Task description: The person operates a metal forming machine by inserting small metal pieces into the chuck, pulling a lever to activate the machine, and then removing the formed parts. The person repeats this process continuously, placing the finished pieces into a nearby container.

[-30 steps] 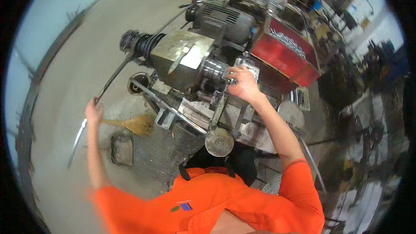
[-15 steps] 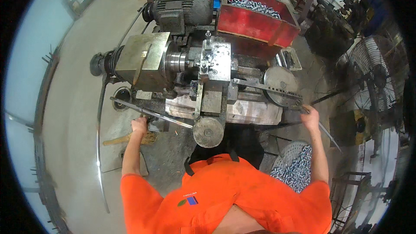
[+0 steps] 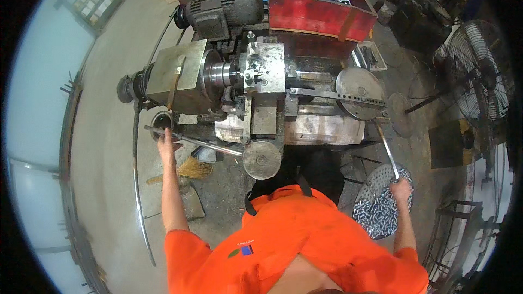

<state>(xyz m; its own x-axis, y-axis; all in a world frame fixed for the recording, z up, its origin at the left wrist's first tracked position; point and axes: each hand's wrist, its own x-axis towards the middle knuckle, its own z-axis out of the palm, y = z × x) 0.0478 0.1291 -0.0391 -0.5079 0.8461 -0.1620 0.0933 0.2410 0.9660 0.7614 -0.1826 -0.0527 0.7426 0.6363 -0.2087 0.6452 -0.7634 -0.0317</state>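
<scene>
Nearest me is the worker's orange shirt (image 3: 294, 239), and past it the right hand (image 3: 401, 189), its fingers clamped round the lower end of a silver lever (image 3: 387, 151) that slants up to the machine. Seen from above, that fist overlaps a perforated basket (image 3: 374, 184) of small metal pieces. The left hand (image 3: 166, 148) is at a shiny bar (image 3: 211, 146), near its outer end; I can't tell whether those fingers are wrapped round it. A straw broom (image 3: 195, 169) lies on the floor just beside that forearm. The bar runs to a round disc (image 3: 261, 160) at the machine's front. Beyond sit a metal block (image 3: 267, 65), the spindle (image 3: 220, 74), then a grey motor (image 3: 234, 10) and a red box (image 3: 310, 19) holding more pieces.
</scene>
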